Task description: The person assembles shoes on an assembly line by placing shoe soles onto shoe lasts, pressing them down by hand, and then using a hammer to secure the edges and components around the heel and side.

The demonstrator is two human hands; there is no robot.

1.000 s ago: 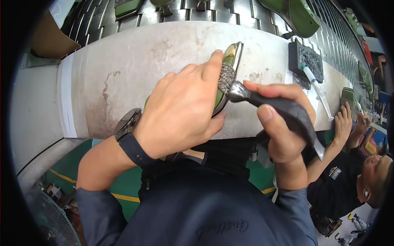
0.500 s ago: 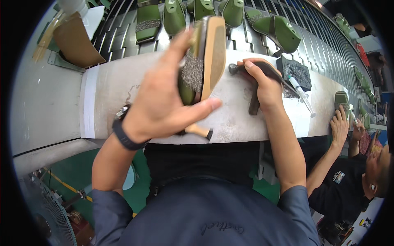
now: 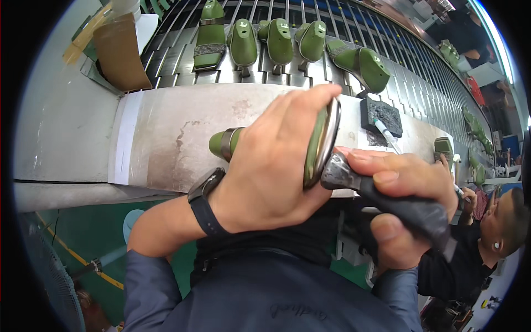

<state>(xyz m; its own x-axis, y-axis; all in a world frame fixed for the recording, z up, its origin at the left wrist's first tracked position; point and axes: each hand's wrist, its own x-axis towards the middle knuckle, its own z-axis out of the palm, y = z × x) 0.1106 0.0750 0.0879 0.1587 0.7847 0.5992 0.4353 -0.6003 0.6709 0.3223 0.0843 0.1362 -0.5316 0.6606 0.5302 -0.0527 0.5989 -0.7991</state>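
My left hand (image 3: 276,157) wraps over a green shoe last (image 3: 316,141) carrying a sandal, its palm and spread fingers hiding most of it. The sole's shiny dark edge faces right. A green end with a brown band (image 3: 227,144) sticks out left of the hand and appears to belong to the same last. My right hand (image 3: 412,191) is closed round a dark hammer (image 3: 398,206), gripping it near the head. Its rounded metal face (image 3: 337,172) sits at the lower part of the sole edge, touching or nearly so.
Several green lasts with straps (image 3: 279,43) stand on the metal slat conveyor (image 3: 171,61) beyond the pale worktable (image 3: 166,127). Near my right hand are a black block (image 3: 381,116) and a syringe (image 3: 385,134). A brown board (image 3: 119,52) leans far left. At right, a co-worker (image 3: 470,249) handles another last (image 3: 443,148).
The last has come down and nearer, its sole edge turned to the right. My right hand has moved nearer with the hammer, bringing its face to the sole edge. The view has shifted slightly.
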